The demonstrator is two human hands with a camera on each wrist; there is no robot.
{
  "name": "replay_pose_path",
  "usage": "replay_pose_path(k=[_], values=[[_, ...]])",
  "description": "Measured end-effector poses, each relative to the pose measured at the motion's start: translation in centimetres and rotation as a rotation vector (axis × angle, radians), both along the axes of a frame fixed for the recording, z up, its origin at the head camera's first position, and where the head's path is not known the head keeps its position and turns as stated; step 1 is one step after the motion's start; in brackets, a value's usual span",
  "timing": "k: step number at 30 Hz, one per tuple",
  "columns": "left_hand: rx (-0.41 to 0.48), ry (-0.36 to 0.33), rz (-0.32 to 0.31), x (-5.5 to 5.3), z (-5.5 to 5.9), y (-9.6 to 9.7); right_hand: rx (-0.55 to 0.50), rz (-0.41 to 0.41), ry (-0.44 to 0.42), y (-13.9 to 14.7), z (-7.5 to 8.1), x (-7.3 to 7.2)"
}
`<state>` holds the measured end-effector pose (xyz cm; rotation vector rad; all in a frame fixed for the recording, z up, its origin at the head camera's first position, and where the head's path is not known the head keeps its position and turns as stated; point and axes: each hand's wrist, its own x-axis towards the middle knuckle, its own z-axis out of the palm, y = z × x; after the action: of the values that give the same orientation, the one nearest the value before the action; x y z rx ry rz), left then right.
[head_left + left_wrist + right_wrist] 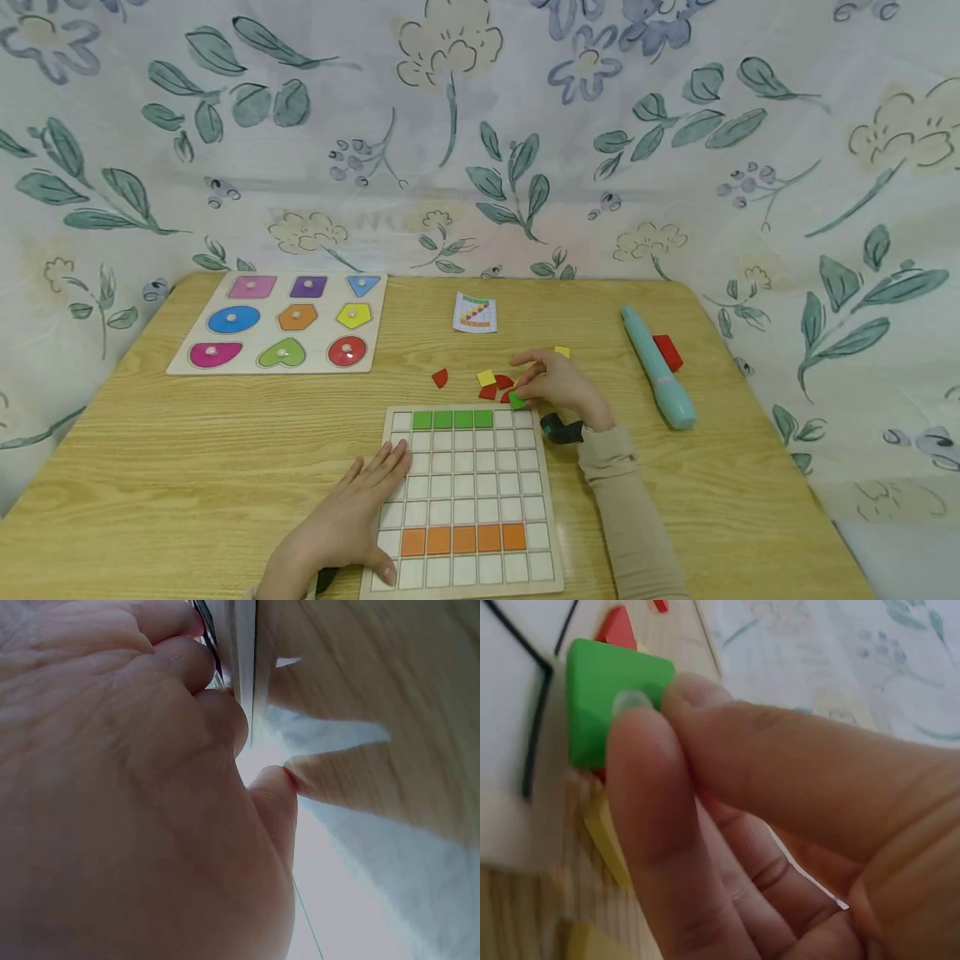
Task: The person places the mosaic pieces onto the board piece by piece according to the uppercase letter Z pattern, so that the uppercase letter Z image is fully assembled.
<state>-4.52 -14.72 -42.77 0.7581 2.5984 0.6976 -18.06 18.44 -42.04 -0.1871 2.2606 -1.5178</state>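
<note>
Resting the outspread, unclenched left hand [348, 510] on the left edge of a grid board [464, 509], atop a wood-grain table [225, 467]. Pinching a green tile [517, 402] in the right hand [562, 385] at the board's far edge, near red pieces [440, 378]. Farther back, past a patterned card [475, 313], enclosed by flower-printed cloth [420, 200].

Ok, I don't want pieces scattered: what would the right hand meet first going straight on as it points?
Probably the loose red pieces just past the green tile that the right hand pinches, though the hand's height is unclear, so it might pass over them.
</note>
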Motion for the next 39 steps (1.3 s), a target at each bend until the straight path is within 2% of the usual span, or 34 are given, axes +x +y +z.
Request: replay_pose_path(k=[5, 12, 16, 20, 23, 28, 31, 35, 39], values=[[0.003, -0.012, 0.007, 0.0, 0.1, 0.0, 0.070, 0.035, 0.037, -1.5, 0.2, 0.4], [-0.002, -0.016, 0.001, 0.1, 0.2, 0.2, 0.176, 0.091, 0.173, -3.1, -0.1, 1.7], [-0.001, -0.014, -0.001, 0.1, 0.2, 0.1, 0.210, 0.131, 0.238, -3.8, -0.2, 2.3], [-0.007, -0.009, 0.001, 0.0, 0.2, 0.0, 0.227, 0.150, 0.270, -3.9, -0.3, 2.2], [-0.013, -0.005, -0.002, 0.0, 0.2, 0.0, 0.200, 0.076, 0.286, -3.2, -0.6, 1.7], [-0.011, -0.008, -0.005, 0.0, 0.2, 0.1, 0.131, -0.182, 0.338, -0.1, -1.9, 0.3], [-0.010, -0.011, -0.006, 0.0, 0.2, 0.2, 0.032, -0.297, 0.259, 2.4, -2.9, -0.3], [-0.013, -0.008, -0.004, 0.0, 0.2, 0.1, -0.073, -0.348, 0.167, 4.6, -3.8, -0.5], [-0.016, -0.005, -0.004, -0.1, 0.2, 0.1, -0.057, -0.379, 0.173, 4.8, -4.0, -0.6]])
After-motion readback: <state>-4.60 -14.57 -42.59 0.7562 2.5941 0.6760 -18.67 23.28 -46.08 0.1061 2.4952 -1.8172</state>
